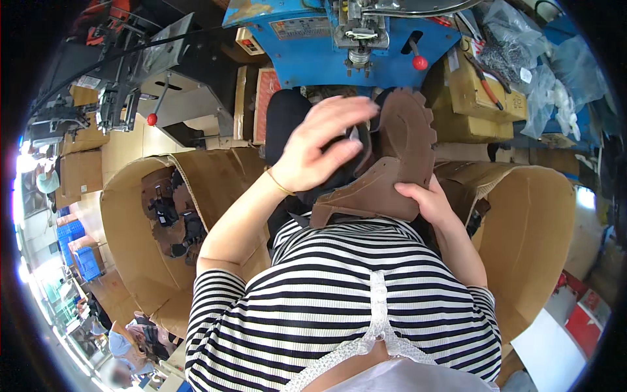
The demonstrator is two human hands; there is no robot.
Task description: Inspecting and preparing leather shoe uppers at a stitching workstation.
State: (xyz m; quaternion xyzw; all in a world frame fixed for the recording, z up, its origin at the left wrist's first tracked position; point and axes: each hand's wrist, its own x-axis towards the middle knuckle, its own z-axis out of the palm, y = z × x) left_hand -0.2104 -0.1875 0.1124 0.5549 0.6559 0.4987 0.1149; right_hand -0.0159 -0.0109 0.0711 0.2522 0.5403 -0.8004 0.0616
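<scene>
A brown boot upper (375,187) lies across my lap, tilted, with a stitched panel towards my body and a notched edge on its far right side. My right hand (428,201) grips its near right side, thumb on top and the other fingers mostly hidden beneath. Over its left part hovers my left hand (330,140), somewhat blurred, with fingers stretched out and the thumb apart. Dark material shows behind that hand's thumb gap; whether the hand touches it is unclear.
Ahead stands a blue machine (307,52) with a red-knobbed lever (419,63). Large cardboard boxes flank me; the left box (127,222) contains dark and brown pieces. Red-handled pliers (488,91) rest on a carton (480,108) at the far right, near clear plastic bags (578,72).
</scene>
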